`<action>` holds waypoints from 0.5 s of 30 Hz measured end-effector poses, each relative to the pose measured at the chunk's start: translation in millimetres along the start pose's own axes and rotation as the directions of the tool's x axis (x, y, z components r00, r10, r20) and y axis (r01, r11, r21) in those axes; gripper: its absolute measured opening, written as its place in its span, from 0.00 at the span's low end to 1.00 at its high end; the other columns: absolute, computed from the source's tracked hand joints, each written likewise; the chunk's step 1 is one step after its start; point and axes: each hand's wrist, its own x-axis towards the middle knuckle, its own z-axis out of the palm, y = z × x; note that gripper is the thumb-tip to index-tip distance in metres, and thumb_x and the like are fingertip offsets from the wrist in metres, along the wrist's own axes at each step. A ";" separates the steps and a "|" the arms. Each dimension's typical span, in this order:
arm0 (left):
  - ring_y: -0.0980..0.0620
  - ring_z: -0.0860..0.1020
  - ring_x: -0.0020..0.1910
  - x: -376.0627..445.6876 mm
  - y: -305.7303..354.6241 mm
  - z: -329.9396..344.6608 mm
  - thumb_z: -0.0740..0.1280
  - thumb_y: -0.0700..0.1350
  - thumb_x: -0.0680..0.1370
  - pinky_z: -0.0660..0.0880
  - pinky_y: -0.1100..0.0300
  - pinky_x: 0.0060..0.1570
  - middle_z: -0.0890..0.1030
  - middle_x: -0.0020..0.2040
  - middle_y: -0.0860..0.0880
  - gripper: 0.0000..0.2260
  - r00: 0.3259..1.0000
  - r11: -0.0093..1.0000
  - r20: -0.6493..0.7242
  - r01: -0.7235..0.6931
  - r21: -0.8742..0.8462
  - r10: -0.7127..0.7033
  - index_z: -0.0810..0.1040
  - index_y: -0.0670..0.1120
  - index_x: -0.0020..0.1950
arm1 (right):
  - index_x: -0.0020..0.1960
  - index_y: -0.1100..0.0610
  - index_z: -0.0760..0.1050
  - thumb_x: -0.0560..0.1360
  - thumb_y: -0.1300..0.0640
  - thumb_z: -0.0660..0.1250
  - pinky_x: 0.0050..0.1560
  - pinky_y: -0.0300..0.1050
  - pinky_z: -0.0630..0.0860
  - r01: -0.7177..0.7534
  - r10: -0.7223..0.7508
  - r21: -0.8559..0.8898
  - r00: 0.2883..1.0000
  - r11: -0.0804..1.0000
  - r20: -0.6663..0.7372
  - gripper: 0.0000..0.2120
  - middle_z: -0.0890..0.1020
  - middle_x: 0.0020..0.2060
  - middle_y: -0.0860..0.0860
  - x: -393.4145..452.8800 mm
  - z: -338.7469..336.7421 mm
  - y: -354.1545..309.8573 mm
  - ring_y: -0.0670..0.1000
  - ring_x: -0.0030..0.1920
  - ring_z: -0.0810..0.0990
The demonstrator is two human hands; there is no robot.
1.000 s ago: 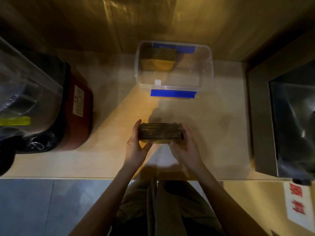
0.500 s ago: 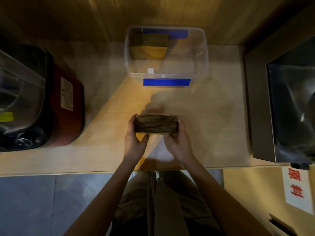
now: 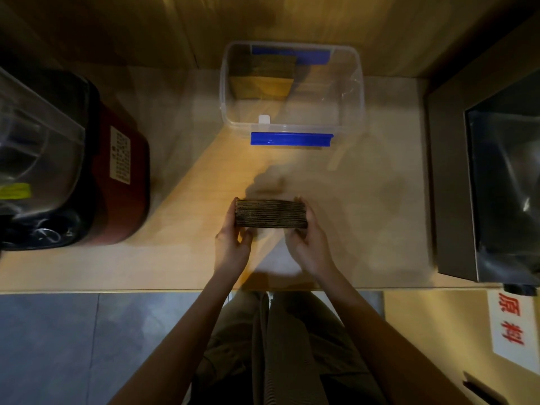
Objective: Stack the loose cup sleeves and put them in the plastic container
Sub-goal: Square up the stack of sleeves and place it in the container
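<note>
**Corrugated cardboard sleeves, squared into one block before transfer**

Head view. Both hands clamp the stack of cup sleeves [image 3: 271,213] by its short ends: left hand [image 3: 232,249] on the left end, right hand [image 3: 311,247] on the right, fingers pressed against the cardboard. The stack is at the wooden counter [image 3: 181,229], well short of the clear plastic container [image 3: 360,92]. Its long axis runs left to right, layered edges facing the camera. Stacking appears finished. The next move probably calls for carrying the block forward and lowering it beside the sleeves already inside [image 3: 260,80].
</note>
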 end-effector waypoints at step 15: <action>0.48 0.76 0.60 9.8 -3.4 -14.3 0.66 0.38 0.73 0.71 0.67 0.55 0.76 0.64 0.43 0.28 0.997 0.991 0.060 -0.058 0.122 0.051 0.61 0.46 0.71 | 0.69 0.52 0.61 0.74 0.62 0.64 0.48 0.35 0.73 0.055 -0.041 -0.159 0.995 0.986 0.093 0.25 0.78 0.57 0.51 4.5 -21.8 -4.8 0.48 0.54 0.78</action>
